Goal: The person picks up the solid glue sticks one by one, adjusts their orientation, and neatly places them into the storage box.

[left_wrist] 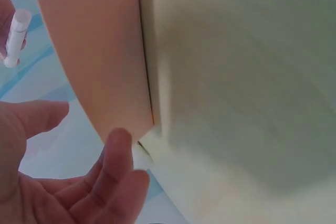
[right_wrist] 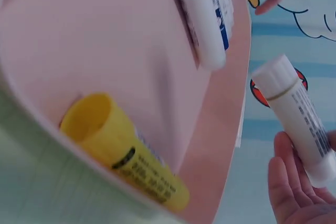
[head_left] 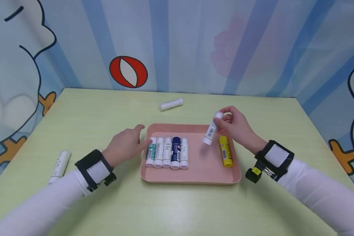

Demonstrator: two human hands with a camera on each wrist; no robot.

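1. Holding a white tube [head_left: 211,129] tilted above the pink tray [head_left: 191,175], the right hand [head_left: 239,128] pinches it near the cap end, right of centre in the head view, and the tube's lower end hangs clear of the tray floor.
2. The left hand [head_left: 125,146] lies with fingers relaxed and gripping nothing, its fingertips at the tray's left rim, just beside the row of five tubes [head_left: 167,152].
3. A yellow tube [head_left: 225,151] lies on the tray's right side, just below the held one.
4. Two more white tubes rest on the worktop [head_left: 177,209]: one [head_left: 171,104] beyond the tray, another [head_left: 60,165] at the far left.
5. Risk, as a judgement: the pinch sits high on the tube, so a loose grip could let it swing or drop onto the yellow tube and set it rolling.
6. The left fingers could also nudge the tray and jostle the neat row.
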